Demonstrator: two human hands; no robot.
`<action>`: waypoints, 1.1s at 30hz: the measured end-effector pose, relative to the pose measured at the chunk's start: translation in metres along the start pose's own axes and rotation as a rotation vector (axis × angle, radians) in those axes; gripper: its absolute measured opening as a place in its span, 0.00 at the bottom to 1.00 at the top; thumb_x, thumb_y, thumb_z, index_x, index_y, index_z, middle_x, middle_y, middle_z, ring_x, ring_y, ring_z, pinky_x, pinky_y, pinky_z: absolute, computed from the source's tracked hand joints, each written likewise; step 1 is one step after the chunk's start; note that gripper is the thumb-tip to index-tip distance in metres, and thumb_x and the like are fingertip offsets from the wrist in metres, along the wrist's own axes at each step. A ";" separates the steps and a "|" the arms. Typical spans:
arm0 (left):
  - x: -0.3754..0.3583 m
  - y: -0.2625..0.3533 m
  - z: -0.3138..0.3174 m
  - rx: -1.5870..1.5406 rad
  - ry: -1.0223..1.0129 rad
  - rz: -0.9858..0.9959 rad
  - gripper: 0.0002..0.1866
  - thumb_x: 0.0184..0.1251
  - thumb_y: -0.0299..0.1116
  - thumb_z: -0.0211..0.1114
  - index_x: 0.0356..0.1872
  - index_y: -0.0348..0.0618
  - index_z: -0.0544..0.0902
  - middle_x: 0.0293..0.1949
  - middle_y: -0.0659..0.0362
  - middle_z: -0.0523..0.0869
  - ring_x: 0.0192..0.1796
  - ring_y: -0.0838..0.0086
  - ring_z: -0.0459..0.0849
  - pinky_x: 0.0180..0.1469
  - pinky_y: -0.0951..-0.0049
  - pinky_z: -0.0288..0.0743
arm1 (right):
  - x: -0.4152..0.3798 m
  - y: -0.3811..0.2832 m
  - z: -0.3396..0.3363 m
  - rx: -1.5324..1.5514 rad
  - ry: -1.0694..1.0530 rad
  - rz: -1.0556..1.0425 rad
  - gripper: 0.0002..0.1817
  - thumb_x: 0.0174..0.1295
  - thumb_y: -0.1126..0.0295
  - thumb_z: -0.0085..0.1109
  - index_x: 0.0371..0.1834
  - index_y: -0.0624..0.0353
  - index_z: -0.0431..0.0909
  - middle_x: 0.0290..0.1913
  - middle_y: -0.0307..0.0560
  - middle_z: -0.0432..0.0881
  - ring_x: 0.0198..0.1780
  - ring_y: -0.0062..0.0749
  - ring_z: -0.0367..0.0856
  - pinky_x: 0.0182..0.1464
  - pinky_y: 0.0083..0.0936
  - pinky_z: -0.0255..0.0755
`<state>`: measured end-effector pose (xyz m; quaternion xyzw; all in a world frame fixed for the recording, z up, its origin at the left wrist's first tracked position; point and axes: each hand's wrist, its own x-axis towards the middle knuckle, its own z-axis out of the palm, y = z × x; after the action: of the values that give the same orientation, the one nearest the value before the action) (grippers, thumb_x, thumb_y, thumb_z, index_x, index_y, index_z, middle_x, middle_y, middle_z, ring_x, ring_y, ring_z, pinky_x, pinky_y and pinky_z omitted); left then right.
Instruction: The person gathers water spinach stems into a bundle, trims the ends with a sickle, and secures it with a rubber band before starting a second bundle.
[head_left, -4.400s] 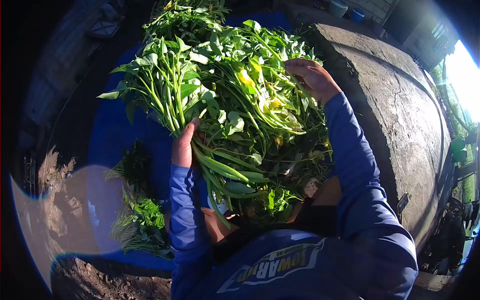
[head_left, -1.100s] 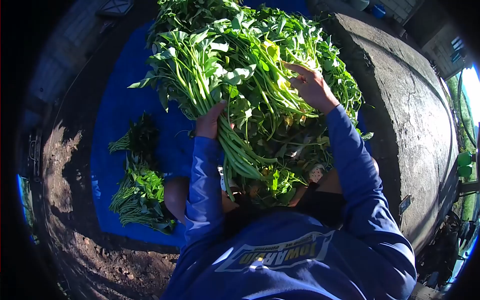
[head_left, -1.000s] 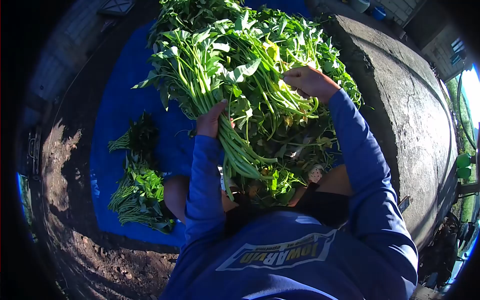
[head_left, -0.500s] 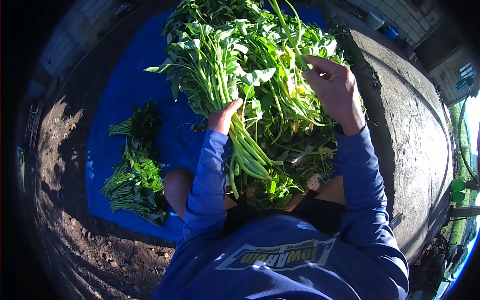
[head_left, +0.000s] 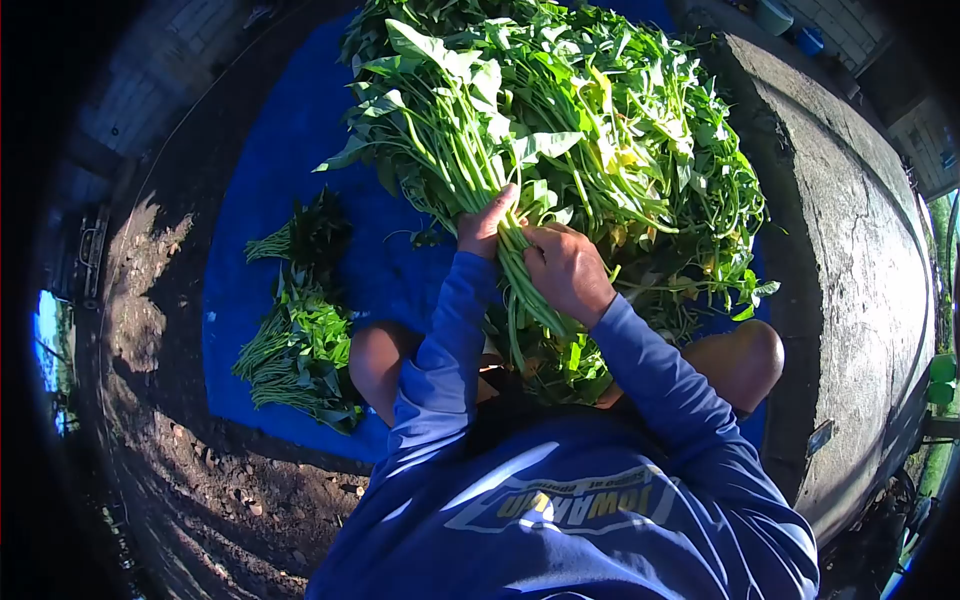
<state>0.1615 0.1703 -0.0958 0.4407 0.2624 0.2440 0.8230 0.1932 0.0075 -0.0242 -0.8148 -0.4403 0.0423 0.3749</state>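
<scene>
My left hand (head_left: 484,222) is wrapped round a bunch of water spinach (head_left: 462,150), its leafy tops pointing up and away and its cut stems hanging toward my lap. Right beside it, my right hand (head_left: 570,270) is closed against the stems just below the left hand's grip; its fingertips are partly hidden. Past the bunch lies a large heap of loose water spinach (head_left: 670,150), with some yellowed leaves in it. Smaller tied-looking bundles of greens (head_left: 290,365) rest to my left.
A blue tarp (head_left: 270,200) lies under the greens and my bent knees. Along the right runs a raised concrete slab (head_left: 850,230). Bare soil with small stones (head_left: 220,490) borders the tarp at the left and front.
My right hand has come down from the heap at the upper right to the stems beside my left hand. The long stem it held no longer stands apart. The view has shifted slightly.
</scene>
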 end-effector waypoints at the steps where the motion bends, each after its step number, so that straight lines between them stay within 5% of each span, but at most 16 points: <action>1: 0.005 -0.004 -0.010 0.021 -0.043 0.031 0.18 0.72 0.44 0.74 0.51 0.40 0.86 0.36 0.57 0.86 0.31 0.72 0.86 0.37 0.69 0.84 | -0.002 -0.001 -0.001 0.001 0.008 -0.018 0.12 0.66 0.67 0.61 0.47 0.62 0.86 0.39 0.58 0.86 0.43 0.57 0.87 0.47 0.48 0.81; 4: -0.004 0.018 -0.005 -0.064 -0.048 -0.125 0.16 0.73 0.41 0.73 0.49 0.39 0.84 0.36 0.56 0.86 0.30 0.68 0.86 0.36 0.65 0.86 | -0.014 -0.006 -0.019 -0.078 -0.015 -0.075 0.10 0.69 0.64 0.63 0.40 0.60 0.84 0.36 0.54 0.83 0.42 0.56 0.84 0.46 0.49 0.77; 7: -0.004 0.024 -0.003 -0.121 0.035 -0.132 0.16 0.71 0.41 0.74 0.49 0.40 0.83 0.35 0.57 0.84 0.31 0.68 0.86 0.36 0.62 0.87 | -0.024 -0.010 -0.041 -0.185 0.070 -0.223 0.10 0.65 0.64 0.68 0.38 0.59 0.83 0.34 0.49 0.80 0.40 0.50 0.81 0.44 0.46 0.76; 14: 0.004 0.044 -0.007 -0.151 0.035 -0.052 0.15 0.71 0.41 0.73 0.48 0.42 0.83 0.35 0.58 0.84 0.31 0.68 0.86 0.38 0.59 0.87 | -0.074 -0.019 -0.057 -0.155 0.172 -0.206 0.08 0.61 0.70 0.72 0.35 0.58 0.81 0.31 0.46 0.79 0.35 0.46 0.80 0.41 0.44 0.75; 19: -0.002 0.079 -0.014 -0.231 0.048 -0.126 0.15 0.73 0.43 0.72 0.40 0.42 0.80 0.33 0.58 0.83 0.32 0.69 0.85 0.41 0.61 0.86 | -0.140 0.009 -0.068 -0.137 -0.053 0.027 0.06 0.61 0.72 0.69 0.37 0.60 0.83 0.32 0.50 0.80 0.36 0.48 0.82 0.41 0.43 0.77; 23: 0.001 0.097 -0.036 -0.314 -0.369 -0.234 0.16 0.77 0.49 0.65 0.41 0.46 0.80 0.35 0.62 0.84 0.41 0.69 0.84 0.49 0.60 0.81 | -0.158 0.037 -0.091 0.111 -0.322 0.459 0.11 0.62 0.74 0.66 0.47 0.65 0.85 0.34 0.55 0.86 0.34 0.49 0.86 0.40 0.40 0.80; 24: 0.004 0.097 -0.036 -0.397 -0.432 -0.176 0.17 0.79 0.49 0.63 0.43 0.45 0.79 0.35 0.64 0.81 0.41 0.72 0.82 0.51 0.61 0.79 | -0.146 0.027 -0.101 0.062 -0.072 0.379 0.17 0.62 0.73 0.65 0.54 0.66 0.85 0.34 0.55 0.88 0.31 0.48 0.87 0.39 0.37 0.81; 27: 0.000 0.098 -0.036 -0.407 -0.546 -0.181 0.16 0.80 0.48 0.61 0.46 0.44 0.79 0.36 0.64 0.79 0.43 0.73 0.80 0.56 0.62 0.76 | -0.117 0.028 -0.120 0.211 0.137 0.424 0.17 0.62 0.73 0.66 0.55 0.63 0.85 0.39 0.52 0.88 0.38 0.47 0.87 0.45 0.40 0.81; 30: -0.001 0.097 -0.032 -0.411 -0.608 -0.195 0.15 0.83 0.46 0.57 0.49 0.45 0.79 0.38 0.64 0.79 0.44 0.73 0.80 0.57 0.60 0.75 | -0.087 0.009 -0.135 0.127 0.198 -0.026 0.18 0.61 0.74 0.66 0.55 0.59 0.86 0.49 0.51 0.88 0.48 0.46 0.86 0.53 0.43 0.80; 33: -0.005 0.093 -0.028 -0.411 -0.609 -0.165 0.14 0.83 0.46 0.57 0.50 0.45 0.79 0.38 0.63 0.79 0.43 0.72 0.79 0.57 0.60 0.74 | -0.078 0.003 -0.121 -0.010 0.121 -0.232 0.19 0.59 0.75 0.69 0.55 0.59 0.86 0.55 0.49 0.86 0.55 0.47 0.84 0.58 0.43 0.78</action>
<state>0.1231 0.2298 -0.0283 0.2961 -0.0143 0.0821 0.9515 0.1964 -0.1218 0.0398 -0.7612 -0.5085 -0.0530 0.3989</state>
